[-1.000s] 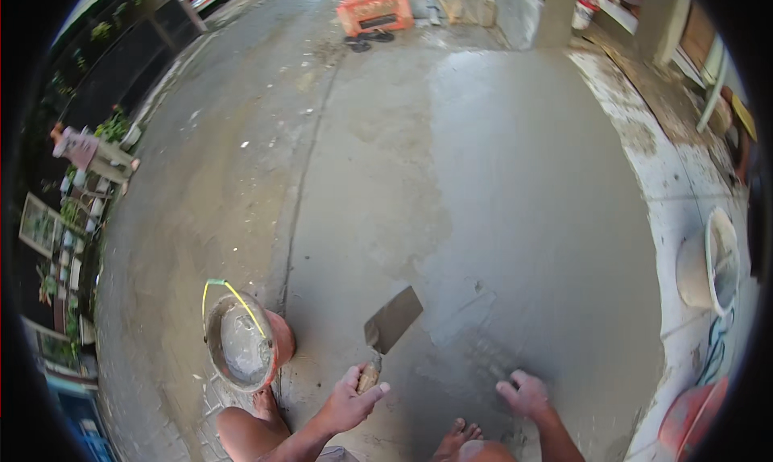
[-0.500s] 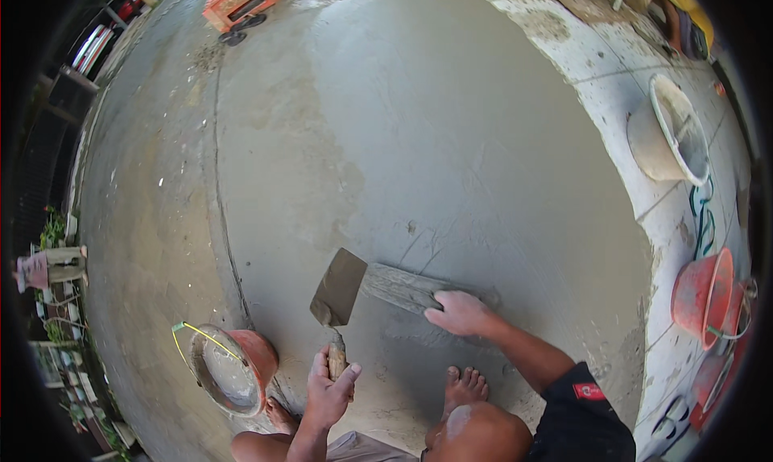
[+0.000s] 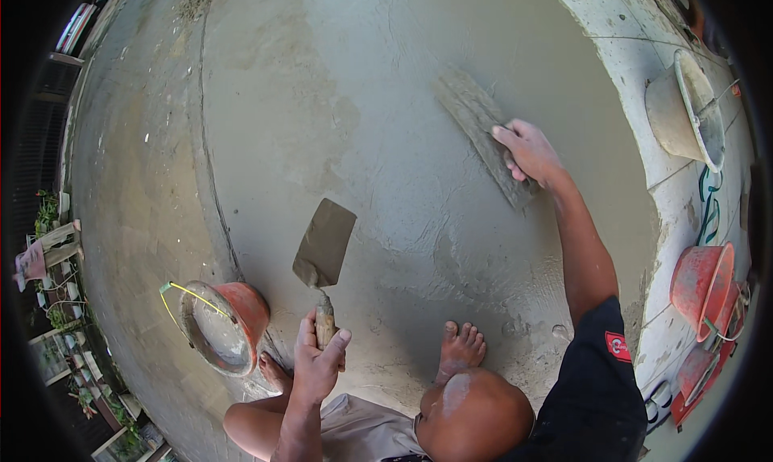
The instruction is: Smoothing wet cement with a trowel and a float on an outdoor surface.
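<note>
Trowel position: the trowel (image 3: 327, 238) is above the near part of the wet cement (image 3: 378, 152), nearer its left edge, marked by the dark seam (image 3: 203, 132), than its right edge.
Trowel direction: long axis runs away from the person; blade end points to the far edge, leaning slightly right.
Trowel handling: probably light, with a stiff blade; hold by the wooden handle.
Left hand: the left hand (image 3: 316, 365) has its fingers wrapped around the trowel handle, thumb laid along it.
Float position: the float (image 3: 469, 111) appears to lie flat on the wet cement, toward its right edge, well apart from the trowel.
Float direction: long axis is diagonal; far end points left and away, near end toward the right edge.
Float handling: likely stiff, moderately light, slippery when wet, and dragging on soft cement; hold from above, near the middle of the back.
Right hand: the right hand (image 3: 530, 152) has its fingers curled down on the float's near half; the exact grip is hidden.
Bucket: the orange bucket (image 3: 250, 310) stands beside the seam.
Right edge: white tiles (image 3: 624, 71) carry a pale tub (image 3: 670, 116) and a red tub (image 3: 694, 283).
</note>
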Available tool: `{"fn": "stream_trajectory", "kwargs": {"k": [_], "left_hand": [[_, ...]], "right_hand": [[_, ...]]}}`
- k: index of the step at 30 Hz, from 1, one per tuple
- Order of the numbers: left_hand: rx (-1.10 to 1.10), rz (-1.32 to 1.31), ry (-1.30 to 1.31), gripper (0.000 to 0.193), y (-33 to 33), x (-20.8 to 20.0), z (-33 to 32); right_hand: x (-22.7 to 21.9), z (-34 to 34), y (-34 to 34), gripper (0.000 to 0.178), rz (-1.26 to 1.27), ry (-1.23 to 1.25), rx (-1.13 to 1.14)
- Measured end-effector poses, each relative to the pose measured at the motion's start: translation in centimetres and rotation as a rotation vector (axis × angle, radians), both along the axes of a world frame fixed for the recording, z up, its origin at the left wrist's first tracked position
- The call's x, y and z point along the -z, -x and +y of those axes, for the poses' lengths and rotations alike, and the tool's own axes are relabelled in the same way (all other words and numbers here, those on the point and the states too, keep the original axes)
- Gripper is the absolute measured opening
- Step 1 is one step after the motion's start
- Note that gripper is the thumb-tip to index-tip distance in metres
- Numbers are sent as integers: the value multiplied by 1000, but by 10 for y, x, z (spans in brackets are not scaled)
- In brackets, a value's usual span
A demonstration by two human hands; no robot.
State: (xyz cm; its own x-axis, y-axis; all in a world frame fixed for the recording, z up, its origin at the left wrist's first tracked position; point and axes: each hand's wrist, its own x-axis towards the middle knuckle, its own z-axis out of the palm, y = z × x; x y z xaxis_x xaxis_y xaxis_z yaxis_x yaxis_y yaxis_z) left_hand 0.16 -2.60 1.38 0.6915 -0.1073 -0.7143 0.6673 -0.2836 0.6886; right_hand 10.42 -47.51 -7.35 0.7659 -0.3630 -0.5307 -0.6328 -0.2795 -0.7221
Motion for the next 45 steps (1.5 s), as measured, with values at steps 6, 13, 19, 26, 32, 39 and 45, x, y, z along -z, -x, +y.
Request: {"fn": "stream_trajectory", "kwargs": {"k": [6,13,19,26,32,39,45], "left_hand": [[6,-31,-2,57,-2,-2,-15],[-94,7,-22,58,2,-1,2],[-93,-49,-25,60,-2,-4,12],[-57,173,185,32,-4,15,9],[87,739,594,32,-20,18,-18],[183,1027,871,39,-13,-28,-31],[313,849,575,29,-6,-69,-37]], "right_hand": [[37,-9,-114,41,32,0,-306],[50,69,-58,37,333,-22,-958],[16,49,100,51,259,287,-731],[-52,18,206,40,240,128,335],[-53,119,162,33,-170,-162,-190],[-86,104,167,49,100,-112,-184],[-165,107,319,55,335,460,219]]}}
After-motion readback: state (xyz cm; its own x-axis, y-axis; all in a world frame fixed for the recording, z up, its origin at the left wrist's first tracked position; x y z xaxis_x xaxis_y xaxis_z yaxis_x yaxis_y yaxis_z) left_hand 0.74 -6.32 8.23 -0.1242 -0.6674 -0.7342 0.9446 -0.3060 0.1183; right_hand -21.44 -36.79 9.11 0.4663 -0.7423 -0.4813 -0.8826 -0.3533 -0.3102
